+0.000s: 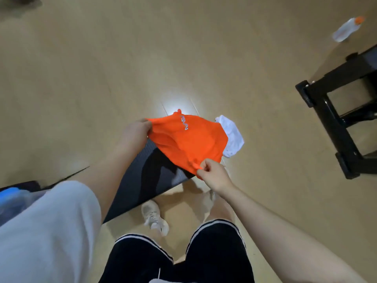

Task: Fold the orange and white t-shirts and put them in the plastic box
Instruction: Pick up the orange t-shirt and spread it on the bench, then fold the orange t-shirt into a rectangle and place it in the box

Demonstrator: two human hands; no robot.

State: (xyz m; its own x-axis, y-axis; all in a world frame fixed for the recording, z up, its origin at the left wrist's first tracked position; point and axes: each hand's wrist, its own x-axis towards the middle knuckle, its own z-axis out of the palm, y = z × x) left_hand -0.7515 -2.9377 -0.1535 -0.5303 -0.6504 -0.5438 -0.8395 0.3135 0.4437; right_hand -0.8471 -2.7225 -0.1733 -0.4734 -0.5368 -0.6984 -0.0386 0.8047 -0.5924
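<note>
The orange t-shirt (pixel 187 139) with a small white logo hangs stretched in the air between both hands, above the floor. My left hand (pixel 136 129) grips its upper left edge. My right hand (pixel 212 172) pinches its lower edge between thumb and fingers. The white t-shirt (pixel 232 137) lies crumpled on the floor just behind and right of the orange one, partly hidden by it. A blue-tinted plastic box (pixel 12 199) shows at the far left edge, mostly hidden by my sleeve.
A dark mat (pixel 142 180) lies on the wooden floor under the shirt. A black metal stand (pixel 336 111) sits at the right. A plastic bottle with an orange cap (pixel 346 30) lies far right. My feet in white shoes (pixel 155 217) stand below.
</note>
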